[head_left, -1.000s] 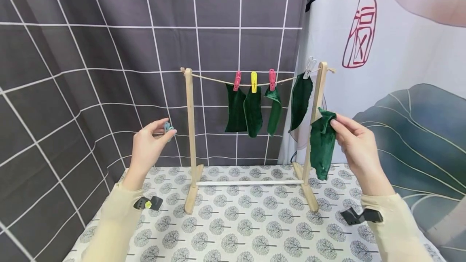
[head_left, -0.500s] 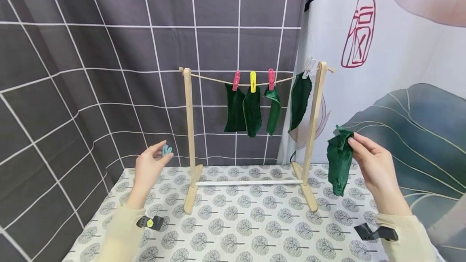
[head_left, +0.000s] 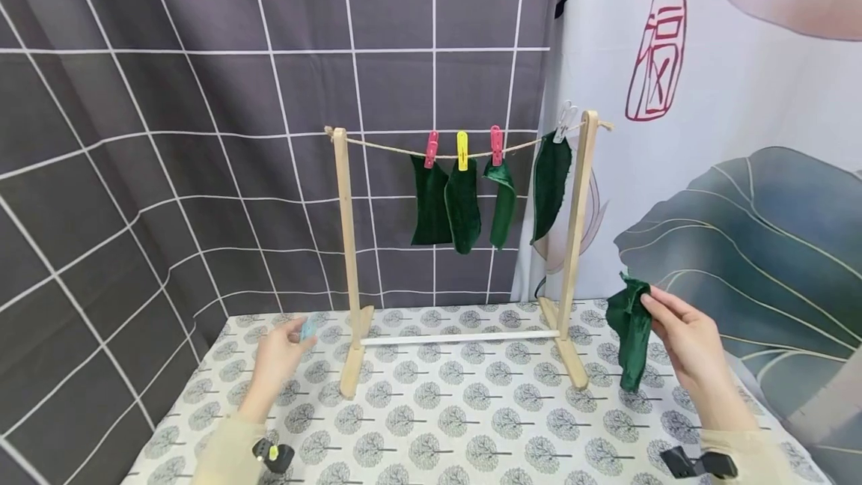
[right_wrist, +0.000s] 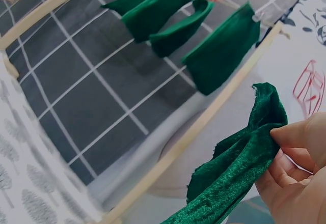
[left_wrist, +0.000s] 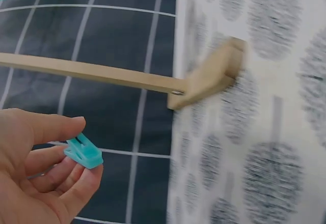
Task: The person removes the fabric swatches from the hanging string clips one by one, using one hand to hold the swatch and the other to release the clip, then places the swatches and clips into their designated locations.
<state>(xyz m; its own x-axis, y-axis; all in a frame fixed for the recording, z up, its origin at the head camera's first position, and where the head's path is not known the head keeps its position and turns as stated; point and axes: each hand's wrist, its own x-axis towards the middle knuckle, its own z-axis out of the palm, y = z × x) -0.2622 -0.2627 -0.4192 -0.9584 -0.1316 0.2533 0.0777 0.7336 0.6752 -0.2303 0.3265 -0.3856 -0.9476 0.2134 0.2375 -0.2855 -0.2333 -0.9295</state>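
Between thumb and fingertips, my left hand [head_left: 277,359] pinches a light-blue clothespin [left_wrist: 85,151], left of the wooden drying rack [head_left: 346,245]. My right hand [head_left: 687,346] holds a dark green velvety cloth [head_left: 631,335] by its upper end, and the rest hangs down right of the rack. On the rack's string, green cloths hang from clothespins: one [head_left: 431,204] under a pink clothespin [head_left: 431,150], one [head_left: 462,208] under a yellow clothespin [head_left: 462,150], one [head_left: 501,204] under another pink clothespin [head_left: 496,145], and one [head_left: 552,182] under a clear clothespin [head_left: 564,123] near the right post.
The rack stands on a table covered with a tree-print cloth [head_left: 465,410], with a white bar [head_left: 458,337] joining its feet. Behind and to the left hangs a dark grid-patterned curtain [head_left: 283,96]. A white printed curtain [head_left: 714,111] hangs at the right.
Both hands have come down toward the table, the left with the clothespin and the right with the green cloth. The right hand has also moved right, away from the rack's post.
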